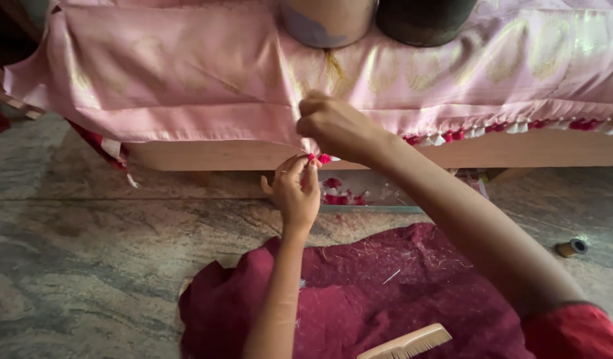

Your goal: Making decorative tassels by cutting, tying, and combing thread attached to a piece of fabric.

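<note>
While the pink cloth hangs draped over the edge of the low wooden bench, we work at its lower hem, where a row of small red and white tassels runs along the border. We judge the work partly done: from our hands out to the right end of the hem the tassels sit close together in an unbroken line, while the stretch of hem to the left of our hands shows a plain edge with none attached. So roughly the right portion looks finished and the left portion remains.

Our right hand is closed on the hem itself, fingers curled and pinching a fold of the cloth just at the border. Our left hand comes up from below, thumb and fingertips drawn together around a small red tassel that lies right at the hem, touching the fingertips of the left hand and just beneath the knuckles of the right. Whether a thread or needle runs between the fingers we cannot tell; it is too fine to see.

Behind the left hand, a shallow tray on the floor holds loose red pieces. Across our lap lies a dark red cloth flecked with thread ends, with a wooden comb on it near the bottom. A small spool rests on the stone floor well off to the right.
</note>
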